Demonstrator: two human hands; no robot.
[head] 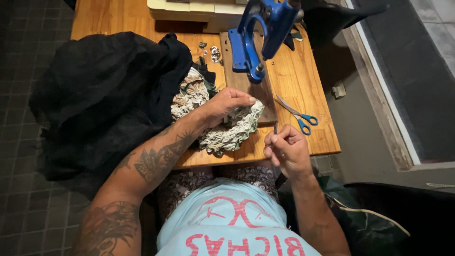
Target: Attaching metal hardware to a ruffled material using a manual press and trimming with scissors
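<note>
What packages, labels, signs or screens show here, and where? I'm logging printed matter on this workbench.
No packages, signs or screens show on the wooden table.
Printed shirt: bottom centre, on the person; pale blue with large pink-red lettering and a crossed pink-red emblem.
Patterned fabric: under the left hand at the table's front edge; crumpled, cream and grey-green print, no label visible.

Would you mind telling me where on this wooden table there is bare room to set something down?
Bare wood shows on the table right of the scissors, along the front edge by the right hand, and at the far left corner beyond the black cloth. It is crowded around the blue press, the metal bits and the patterned fabric under the left hand.
</note>
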